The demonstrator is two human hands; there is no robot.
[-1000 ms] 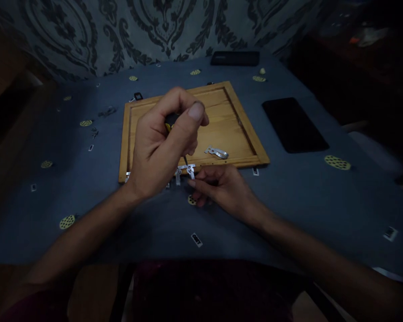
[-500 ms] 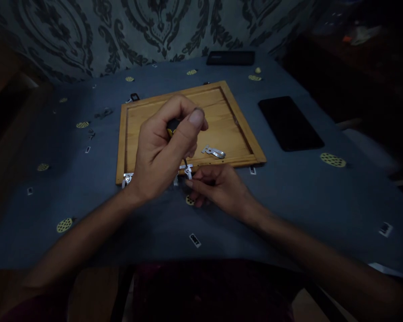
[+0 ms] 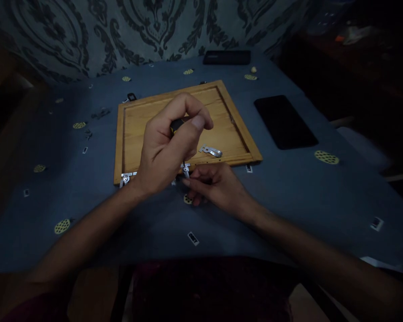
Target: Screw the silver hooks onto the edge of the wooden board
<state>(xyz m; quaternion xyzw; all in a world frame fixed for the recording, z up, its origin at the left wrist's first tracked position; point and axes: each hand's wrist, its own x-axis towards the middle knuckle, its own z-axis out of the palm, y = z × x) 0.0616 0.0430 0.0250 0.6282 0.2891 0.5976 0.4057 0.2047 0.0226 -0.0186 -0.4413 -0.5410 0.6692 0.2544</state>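
A shallow wooden frame with a flat panel [image 3: 137, 125] lies on the table. Above its near edge, my left hand [image 3: 169, 145] is closed round a screwdriver [image 3: 177, 125] with a black and yellow handle, mostly hidden in the fist. Its shaft points down at a small metal clip [image 3: 186, 170] on that edge. The thumb and fingers of my right hand [image 3: 221, 188] pinch the clip's lower end. Another metal clip [image 3: 125, 179] sits at the frame's near left corner. A loose metal clip [image 3: 211, 150] lies on the panel.
A dark cloth with yellow prints [image 3: 147, 237] covers the table. A black phone [image 3: 285, 121] lies right of the frame, and a dark flat case [image 3: 226, 57] lies behind it. Small metal pieces [image 3: 101, 112] are scattered on the left. A patterned wall [image 3: 147, 27] rises at the back.
My left fist has turned slightly on the screwdriver handle, its fingers and thumb shifting right. My right hand keeps its pinch at the clip. The whole view has shifted a little.
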